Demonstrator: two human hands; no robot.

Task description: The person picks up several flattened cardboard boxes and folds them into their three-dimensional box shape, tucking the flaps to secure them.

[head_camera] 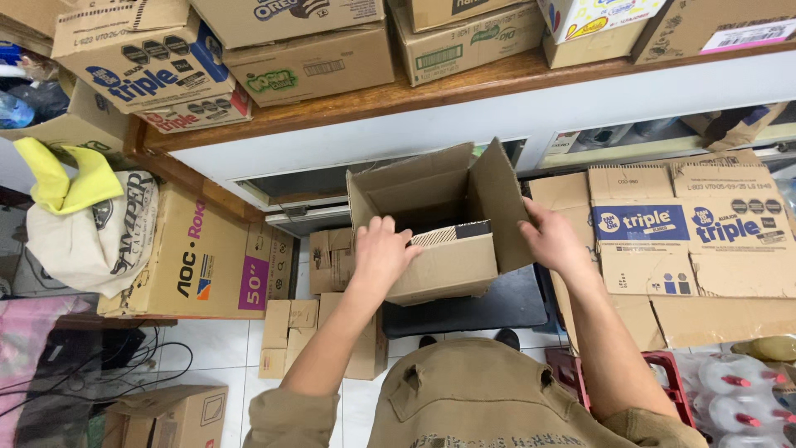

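left hand (380,249) and right hand (551,239) gripping open cardboard box (439,270), flaps up

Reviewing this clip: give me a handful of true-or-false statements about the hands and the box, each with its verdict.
1. Both hands are on the open cardboard box. True.
2. The left hand holds a yellow cloth. False: the yellow cloth lies on a white bag, away from it.
3. The right hand touches the box's right flap. True.
4. The box is taped shut. False: its flaps stand open.
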